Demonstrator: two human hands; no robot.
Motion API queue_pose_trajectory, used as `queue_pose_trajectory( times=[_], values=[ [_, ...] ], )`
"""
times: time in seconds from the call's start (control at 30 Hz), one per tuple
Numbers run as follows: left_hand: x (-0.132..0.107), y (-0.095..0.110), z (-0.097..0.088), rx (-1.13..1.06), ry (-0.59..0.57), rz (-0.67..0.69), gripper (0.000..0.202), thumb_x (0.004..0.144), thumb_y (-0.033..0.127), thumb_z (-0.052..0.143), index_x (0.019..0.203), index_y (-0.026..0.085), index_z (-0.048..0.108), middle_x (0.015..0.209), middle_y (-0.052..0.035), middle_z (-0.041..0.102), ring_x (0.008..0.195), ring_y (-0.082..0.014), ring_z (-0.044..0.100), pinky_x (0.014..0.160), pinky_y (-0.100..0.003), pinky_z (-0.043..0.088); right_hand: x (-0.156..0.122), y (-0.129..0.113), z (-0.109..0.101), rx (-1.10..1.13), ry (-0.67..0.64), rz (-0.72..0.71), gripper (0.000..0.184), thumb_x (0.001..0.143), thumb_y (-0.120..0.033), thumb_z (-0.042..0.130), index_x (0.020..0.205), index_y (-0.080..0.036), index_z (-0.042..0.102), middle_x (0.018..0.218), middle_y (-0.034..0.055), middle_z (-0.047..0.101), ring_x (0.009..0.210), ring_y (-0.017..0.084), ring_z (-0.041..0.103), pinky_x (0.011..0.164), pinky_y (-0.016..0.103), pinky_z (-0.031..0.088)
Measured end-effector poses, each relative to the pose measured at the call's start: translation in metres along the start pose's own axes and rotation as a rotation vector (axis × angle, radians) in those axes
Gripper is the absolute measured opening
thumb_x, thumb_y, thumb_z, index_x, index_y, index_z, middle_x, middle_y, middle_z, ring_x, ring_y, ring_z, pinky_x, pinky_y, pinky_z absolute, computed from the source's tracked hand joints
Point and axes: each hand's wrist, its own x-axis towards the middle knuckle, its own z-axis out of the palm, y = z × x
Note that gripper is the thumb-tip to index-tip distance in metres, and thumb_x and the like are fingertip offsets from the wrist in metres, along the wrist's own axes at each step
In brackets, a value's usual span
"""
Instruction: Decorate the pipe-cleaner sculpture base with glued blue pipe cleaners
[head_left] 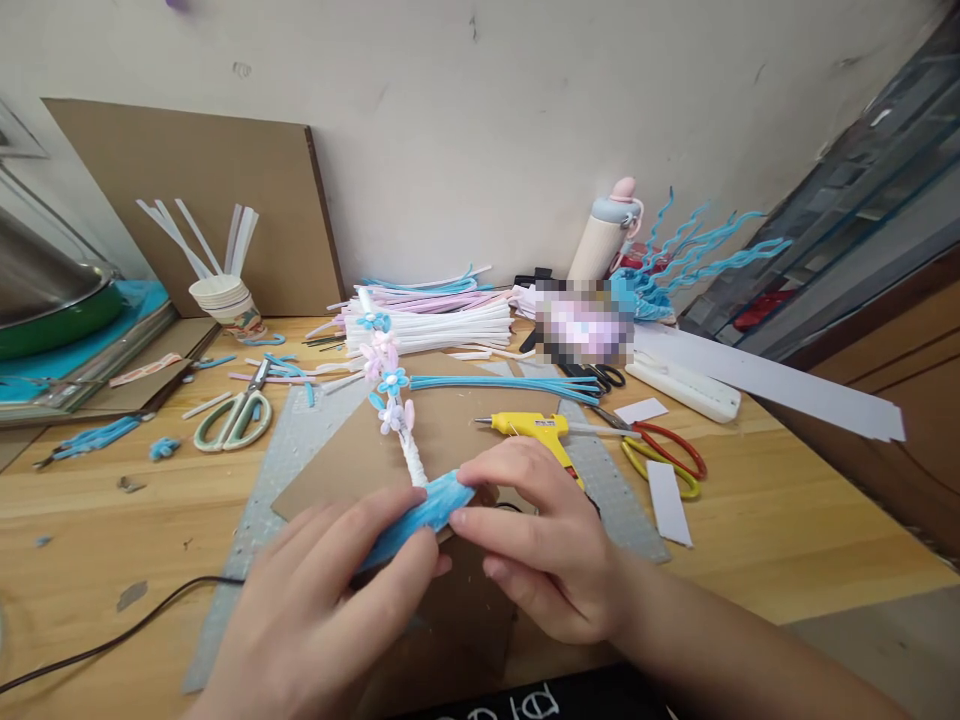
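Both hands grip a flat, fuzzy blue strip (431, 508), seemingly made of pipe cleaners, over the near part of a cardboard sheet. The fingers and thumb of my left hand (337, 570) close on its left part. My right hand (544, 545) pinches the right end between thumb and fingers. Just beyond the strip rises a white wrapped stem (412, 455) with small blue, pink and lilac pipe-cleaner flowers (392, 383); I cannot tell whether it is joined to the strip. A yellow glue gun (529, 427) lies behind my right hand.
Green-handled scissors (234, 420) lie left, red-and-yellow-handled scissors (660, 460) right. Behind are bundled white pipe cleaners (435, 328), blue pipe cleaners (502, 384), a paper cup (225, 300) and a bottle (596, 240). A black cord (135, 625) crosses the left front. A grey cutting mat (251, 560) underlies the cardboard (330, 455).
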Motion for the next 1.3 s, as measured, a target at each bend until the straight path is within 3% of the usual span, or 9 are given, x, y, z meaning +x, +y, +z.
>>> queue_pose_trajectory(
  times=[0.17, 0.37, 0.53, 0.63, 0.97, 1.13, 1.3],
  values=[
    [0.000, 0.002, -0.001, 0.019, -0.005, 0.010, 0.020, 0.089, 0.013, 0.049, 0.097, 0.024, 0.063, 0.105, -0.0085, 0.069, 0.078, -0.0203, 0.067, 0.061, -0.032, 0.052, 0.000, -0.004, -0.004, -0.015, -0.037, 0.026, 0.026, 0.094, -0.033, 0.041, 0.107, -0.022, 0.061, 0.106, 0.0073, 0.061, 0.088, 0.019, 0.058, 0.083, 0.041, 0.041],
    [0.005, 0.008, -0.002, -0.009, -0.048, -0.060, 0.026, 0.089, 0.014, 0.047, 0.090, 0.029, 0.068, 0.098, -0.0006, 0.073, 0.077, -0.0185, 0.069, 0.062, -0.030, 0.055, -0.003, -0.008, -0.006, -0.071, -0.048, 0.058, 0.026, 0.094, -0.036, 0.042, 0.105, -0.023, 0.061, 0.106, 0.0057, 0.062, 0.088, 0.019, 0.060, 0.089, 0.044, 0.035],
    [0.006, 0.009, -0.004, 0.026, -0.029, -0.021, 0.019, 0.089, 0.015, 0.050, 0.094, 0.026, 0.064, 0.102, -0.0044, 0.070, 0.072, -0.0188, 0.065, 0.060, -0.032, 0.051, -0.007, -0.005, -0.007, 0.056, 0.055, 0.108, 0.029, 0.094, -0.037, 0.038, 0.117, -0.026, 0.052, 0.114, 0.0068, 0.060, 0.102, 0.024, 0.059, 0.094, 0.048, 0.035],
    [0.004, 0.009, -0.003, 0.053, -0.041, -0.007, 0.013, 0.091, 0.019, 0.051, 0.099, 0.024, 0.060, 0.101, -0.0068, 0.068, 0.073, -0.0201, 0.064, 0.059, -0.033, 0.048, -0.009, -0.005, -0.006, 0.039, 0.110, 0.167, 0.033, 0.096, -0.041, 0.035, 0.115, -0.025, 0.055, 0.118, 0.0086, 0.056, 0.110, 0.026, 0.054, 0.096, 0.050, 0.034],
    [0.006, 0.010, -0.003, 0.073, -0.067, -0.011, 0.013, 0.092, 0.017, 0.050, 0.101, 0.023, 0.058, 0.107, -0.0079, 0.066, 0.078, -0.0204, 0.062, 0.063, -0.033, 0.048, -0.011, -0.006, -0.001, -0.029, 0.082, 0.181, 0.038, 0.097, -0.042, 0.033, 0.107, -0.024, 0.065, 0.122, 0.0076, 0.054, 0.116, 0.028, 0.048, 0.103, 0.057, 0.023],
    [0.003, 0.010, -0.002, 0.044, -0.068, 0.005, 0.011, 0.092, 0.018, 0.052, 0.100, 0.022, 0.058, 0.107, -0.0090, 0.065, 0.078, -0.0206, 0.061, 0.063, -0.033, 0.047, -0.012, -0.007, -0.002, 0.170, 0.115, 0.282, 0.035, 0.097, -0.044, 0.033, 0.112, -0.024, 0.058, 0.121, 0.0074, 0.053, 0.116, 0.025, 0.049, 0.100, 0.050, 0.032],
    [0.007, 0.010, -0.002, 0.039, -0.045, 0.030, 0.010, 0.092, 0.018, 0.051, 0.098, 0.021, 0.059, 0.106, -0.0086, 0.065, 0.079, -0.0198, 0.061, 0.062, -0.031, 0.046, -0.014, -0.003, -0.002, 0.058, 0.061, 0.189, 0.038, 0.098, -0.045, 0.032, 0.115, -0.026, 0.060, 0.125, 0.0067, 0.050, 0.117, 0.026, 0.047, 0.104, 0.054, 0.025]
  ],
)
